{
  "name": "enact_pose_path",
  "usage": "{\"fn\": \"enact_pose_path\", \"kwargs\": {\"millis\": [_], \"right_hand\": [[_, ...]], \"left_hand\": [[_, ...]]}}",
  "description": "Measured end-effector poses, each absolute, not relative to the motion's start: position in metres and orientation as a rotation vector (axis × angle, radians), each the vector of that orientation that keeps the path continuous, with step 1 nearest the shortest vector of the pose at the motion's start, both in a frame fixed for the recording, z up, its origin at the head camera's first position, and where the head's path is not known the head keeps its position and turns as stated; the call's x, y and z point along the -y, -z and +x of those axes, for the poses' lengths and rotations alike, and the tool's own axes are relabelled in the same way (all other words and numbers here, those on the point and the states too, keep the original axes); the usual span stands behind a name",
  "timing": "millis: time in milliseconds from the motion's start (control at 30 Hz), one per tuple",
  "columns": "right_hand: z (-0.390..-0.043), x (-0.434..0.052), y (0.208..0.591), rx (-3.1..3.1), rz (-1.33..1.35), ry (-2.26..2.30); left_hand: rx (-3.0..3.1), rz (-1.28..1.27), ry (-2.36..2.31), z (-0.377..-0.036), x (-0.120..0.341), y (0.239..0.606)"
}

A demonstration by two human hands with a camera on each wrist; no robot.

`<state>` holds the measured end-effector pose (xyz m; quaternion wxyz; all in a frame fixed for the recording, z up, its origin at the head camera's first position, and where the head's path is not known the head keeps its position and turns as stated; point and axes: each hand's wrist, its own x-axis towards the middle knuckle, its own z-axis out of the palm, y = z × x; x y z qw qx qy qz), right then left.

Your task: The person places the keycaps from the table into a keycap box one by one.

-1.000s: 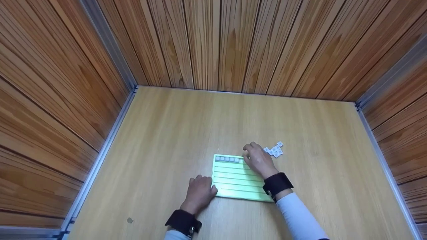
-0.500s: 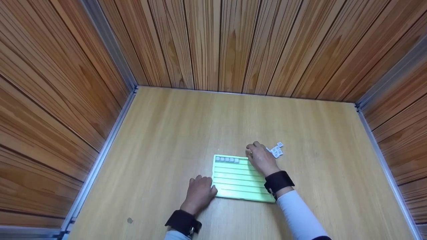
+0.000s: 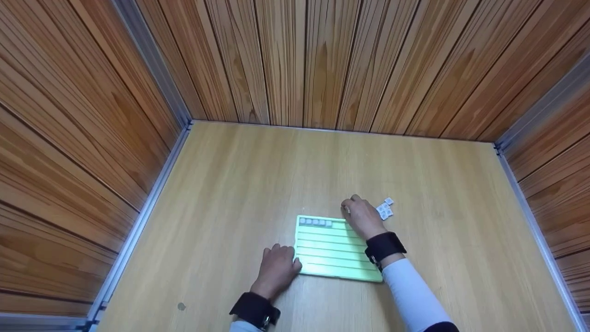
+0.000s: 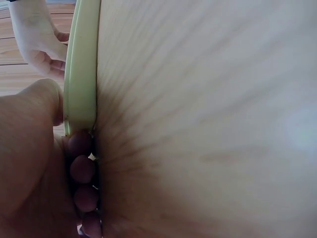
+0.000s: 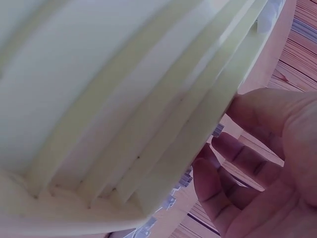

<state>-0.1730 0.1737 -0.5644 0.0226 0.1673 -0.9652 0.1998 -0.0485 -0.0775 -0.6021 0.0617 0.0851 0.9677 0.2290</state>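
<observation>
A pale green ridged board (image 3: 332, 251) lies flat on the wooden table (image 3: 258, 184). Several small grey tiles (image 3: 315, 222) fill the left part of its top row. My left hand (image 3: 276, 269) grips the board's left edge (image 4: 81, 64), with the thumb (image 4: 29, 148) on top and curled fingertips (image 4: 81, 168) against the table. My right hand (image 3: 362, 216) hovers at the board's far right corner, over a small heap of loose tiles (image 3: 386, 208). In the right wrist view its fingers (image 5: 237, 168) are loosely bent and apart from the thumb, beside the board (image 5: 124, 99) and the tiles (image 5: 218, 130). Nothing shows between them.
Wood-panelled walls (image 3: 295, 60) with metal corner rails (image 3: 152, 69) enclose the table on three sides. A small dark spot (image 3: 181, 306) marks the table near the front left.
My right hand has moved off the board's top row, to the right and slightly back, onto the loose tile heap. The left hand has stayed put.
</observation>
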Motion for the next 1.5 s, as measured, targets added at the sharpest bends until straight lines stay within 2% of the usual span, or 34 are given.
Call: {"fn": "enact_pose_path", "kwargs": {"millis": [867, 1167, 1500], "right_hand": [[-0.175, -0.182, 0.564, 3.044, 0.480, -0.632], [-0.171, -0.184, 0.557, 3.007, 0.401, -0.794], [-0.170, -0.185, 0.553, 2.980, 0.477, -0.933]], "left_hand": [[-2.899, 0.251, -0.667, -0.049, 0.075, 0.602], [-2.899, 0.250, -0.660, -0.050, 0.076, 0.603], [-2.927, 0.277, -0.659, -0.049, 0.078, 0.601]]}}
